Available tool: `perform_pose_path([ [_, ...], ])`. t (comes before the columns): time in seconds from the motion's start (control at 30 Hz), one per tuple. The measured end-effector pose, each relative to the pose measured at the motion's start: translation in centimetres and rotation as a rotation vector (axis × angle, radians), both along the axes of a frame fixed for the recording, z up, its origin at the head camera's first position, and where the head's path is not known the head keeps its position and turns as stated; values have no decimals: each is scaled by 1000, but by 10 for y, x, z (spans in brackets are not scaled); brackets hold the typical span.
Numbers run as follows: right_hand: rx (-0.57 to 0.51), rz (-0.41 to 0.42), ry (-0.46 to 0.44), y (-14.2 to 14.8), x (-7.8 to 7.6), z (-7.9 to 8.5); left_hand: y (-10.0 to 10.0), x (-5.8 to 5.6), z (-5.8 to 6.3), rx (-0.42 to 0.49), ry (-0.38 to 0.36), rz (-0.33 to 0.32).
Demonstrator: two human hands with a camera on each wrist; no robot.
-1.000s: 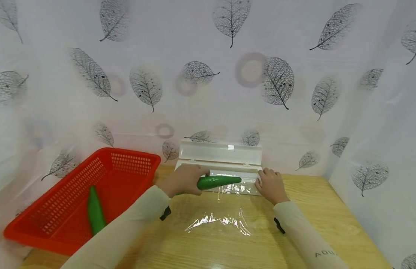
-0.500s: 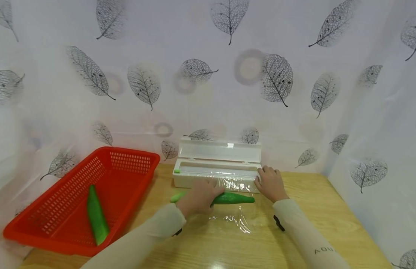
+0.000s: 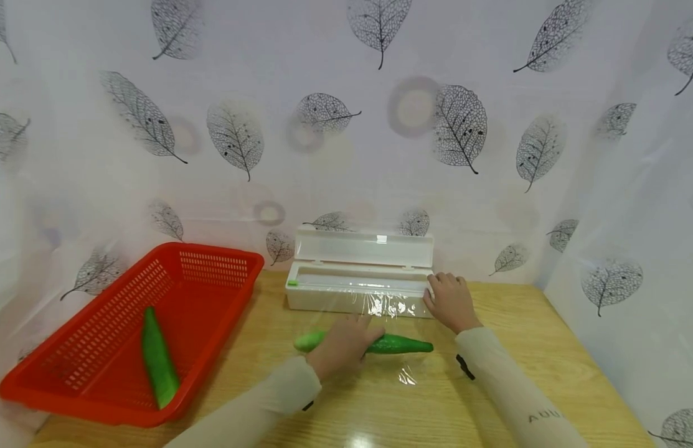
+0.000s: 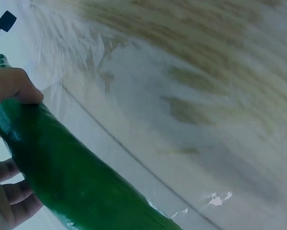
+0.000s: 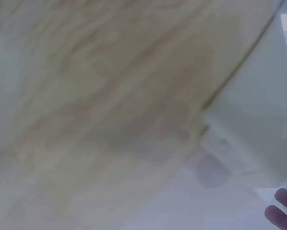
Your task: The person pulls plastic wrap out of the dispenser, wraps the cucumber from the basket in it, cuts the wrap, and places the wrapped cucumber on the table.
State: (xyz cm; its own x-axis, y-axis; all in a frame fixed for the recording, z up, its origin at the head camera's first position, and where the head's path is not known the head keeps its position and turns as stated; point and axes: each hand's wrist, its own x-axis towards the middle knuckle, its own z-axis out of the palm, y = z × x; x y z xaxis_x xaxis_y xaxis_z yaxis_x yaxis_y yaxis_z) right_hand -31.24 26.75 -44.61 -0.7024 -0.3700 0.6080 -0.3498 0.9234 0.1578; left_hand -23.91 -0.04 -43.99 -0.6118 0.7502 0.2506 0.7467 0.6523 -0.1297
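My left hand (image 3: 346, 345) holds a green cucumber (image 3: 405, 344) around its middle, close over the tabletop in front of a white cling film dispenser (image 3: 324, 302). In the left wrist view the thumb lies across the cucumber (image 4: 81, 167), with fingers curled beneath its other side. Clear cling film (image 3: 406, 376) stretches from the dispenser toward the near side of the table, around where the cucumber is. The dispenser's lid (image 3: 363, 247) stands raised at the back. My right hand (image 3: 451, 302) grips the right end of the dispenser (image 5: 254, 124), fingers bent over its edge.
On the left stands a red plastic basket (image 3: 212, 305) with another cucumber (image 3: 158, 361) inside. The wooden table (image 3: 525, 348) ends at a leaf-patterned white curtain (image 3: 335, 186) behind and to the right.
My left hand has brought the cucumber down and toward me, from over the dispenser to the film in front of it. The right hand has stayed at the dispenser's end.
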Motion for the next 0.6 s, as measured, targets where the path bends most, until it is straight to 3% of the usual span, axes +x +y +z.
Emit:
perform_pose_path([
  [0.13,-10,73,34,-13,15,14,2,2,-2,15,-3,9],
  [0.23,17,197,47,-30,34,23,3,4,-3,18,12,13],
  [0.37,123,353,5,-49,61,21,4,5,-2,16,25,23],
  [0.47,186,381,-45,-56,74,13,4,5,-1,16,26,35],
  [0.6,199,361,-73,-58,81,2,4,6,0,20,44,44],
])
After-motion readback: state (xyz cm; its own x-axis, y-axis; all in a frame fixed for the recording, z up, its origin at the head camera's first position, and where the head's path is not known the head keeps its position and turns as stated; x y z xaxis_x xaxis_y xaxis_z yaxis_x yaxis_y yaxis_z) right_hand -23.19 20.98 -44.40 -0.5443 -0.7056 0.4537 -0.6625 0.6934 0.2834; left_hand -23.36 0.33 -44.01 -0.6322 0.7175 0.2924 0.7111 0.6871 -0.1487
